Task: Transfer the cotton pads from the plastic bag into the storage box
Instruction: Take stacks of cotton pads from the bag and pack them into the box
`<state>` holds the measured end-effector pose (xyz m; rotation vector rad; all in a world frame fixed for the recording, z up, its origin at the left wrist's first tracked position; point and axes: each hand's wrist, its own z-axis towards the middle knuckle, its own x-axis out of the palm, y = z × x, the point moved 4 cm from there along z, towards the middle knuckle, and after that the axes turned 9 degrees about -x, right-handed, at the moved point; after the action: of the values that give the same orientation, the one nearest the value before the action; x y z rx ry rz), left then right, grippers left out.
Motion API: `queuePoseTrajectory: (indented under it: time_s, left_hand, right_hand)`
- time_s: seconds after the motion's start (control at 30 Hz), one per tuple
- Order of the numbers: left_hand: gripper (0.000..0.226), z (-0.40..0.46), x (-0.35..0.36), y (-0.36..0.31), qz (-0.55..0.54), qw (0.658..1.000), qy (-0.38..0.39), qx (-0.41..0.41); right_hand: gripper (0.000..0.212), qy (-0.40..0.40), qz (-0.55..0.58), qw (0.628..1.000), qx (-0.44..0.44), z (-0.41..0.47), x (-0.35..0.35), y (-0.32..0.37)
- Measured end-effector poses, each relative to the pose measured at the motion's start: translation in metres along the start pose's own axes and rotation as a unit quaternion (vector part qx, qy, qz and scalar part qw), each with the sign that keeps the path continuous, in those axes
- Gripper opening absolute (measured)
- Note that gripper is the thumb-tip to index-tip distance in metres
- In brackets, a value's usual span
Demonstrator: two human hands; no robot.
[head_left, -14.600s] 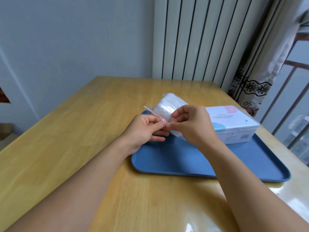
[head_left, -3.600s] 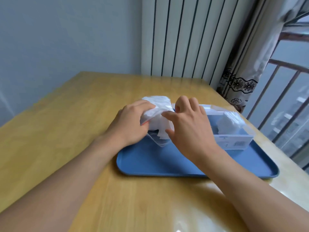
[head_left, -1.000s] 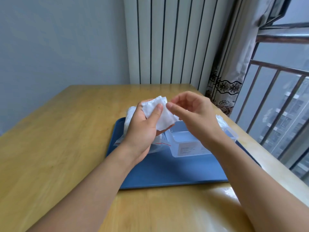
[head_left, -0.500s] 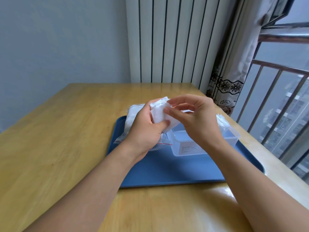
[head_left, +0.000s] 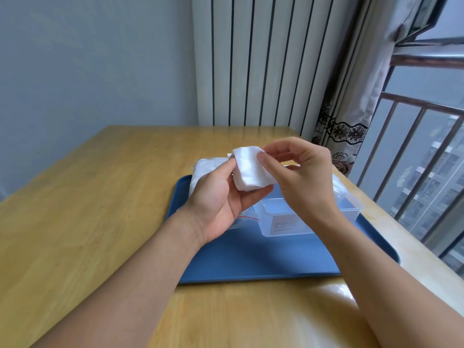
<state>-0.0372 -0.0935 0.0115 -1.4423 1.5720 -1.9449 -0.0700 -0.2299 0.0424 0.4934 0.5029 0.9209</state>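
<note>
Hands are blocking the storage box (head_left: 288, 222) interior; left hand (head_left: 218, 199) and right hand (head_left: 298, 177) are both pinching one cotton pads (head_left: 251, 169) stack, count unclear.

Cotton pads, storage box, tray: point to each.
Cotton pads (head_left: 248, 170), head view, the top pad's face.
Storage box (head_left: 288, 226), head view, its near wall.
Tray (head_left: 251, 257), head view, bare floor.
</note>
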Motion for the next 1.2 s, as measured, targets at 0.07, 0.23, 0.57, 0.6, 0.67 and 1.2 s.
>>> queuePoseTrajectory:
  time_s: [0.07,0.23,0.57,0.6,0.67,1.2]
  left_hand:
    - [0.039,0.000,0.000,0.000,0.015,1.000,-0.011,0.008]
    - [0.040,0.000,0.001,0.003,0.044,0.999,-0.012,-0.006]
    - [0.051,0.000,0.001,0.006,-0.011,0.999,0.004,-0.040]
    - [0.051,0.000,0.000,0.005,-0.024,0.999,0.003,-0.042]
    - [0.048,0.000,0.000,0.004,-0.039,0.998,0.006,-0.041]
    - [0.046,0.000,0.001,0.003,-0.021,0.999,0.031,-0.024]
  right_hand:
    - [0.008,0.006,-0.008,1.000,-0.003,0.000,0.000,0.000]
    - [0.011,0.035,-0.020,0.999,-0.006,-0.001,0.003,-0.001]
    - [0.006,-0.003,-0.126,0.978,-0.166,-0.007,0.006,0.001]
    - [0.005,-0.012,-0.134,0.974,-0.184,-0.007,0.005,0.003]
    - [0.006,-0.033,-0.153,0.962,-0.224,-0.008,0.003,0.007]
    - [0.008,-0.021,-0.152,0.966,-0.206,-0.006,0.001,0.008]
